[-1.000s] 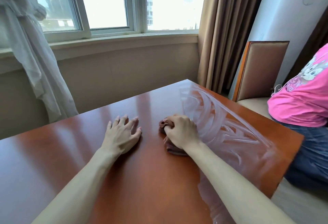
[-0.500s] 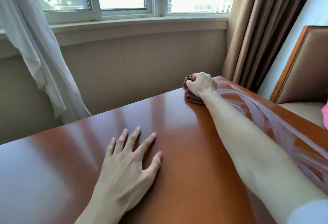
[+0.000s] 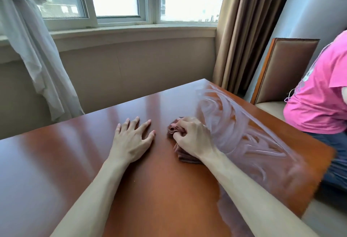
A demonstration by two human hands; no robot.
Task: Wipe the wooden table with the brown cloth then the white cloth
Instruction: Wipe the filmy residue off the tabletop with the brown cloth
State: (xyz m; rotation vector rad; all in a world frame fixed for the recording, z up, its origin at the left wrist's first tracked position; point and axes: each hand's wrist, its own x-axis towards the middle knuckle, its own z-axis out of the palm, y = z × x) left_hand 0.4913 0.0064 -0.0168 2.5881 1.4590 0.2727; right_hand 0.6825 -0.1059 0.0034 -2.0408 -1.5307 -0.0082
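Under the right hand, brown cloth.

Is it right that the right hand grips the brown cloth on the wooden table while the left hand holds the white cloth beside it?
Not quite. In the head view the left hand holds nothing: it rests flat, fingers spread, on the wooden table. No white cloth is in view. The rest stands: the right hand grips the brown cloth on the table.
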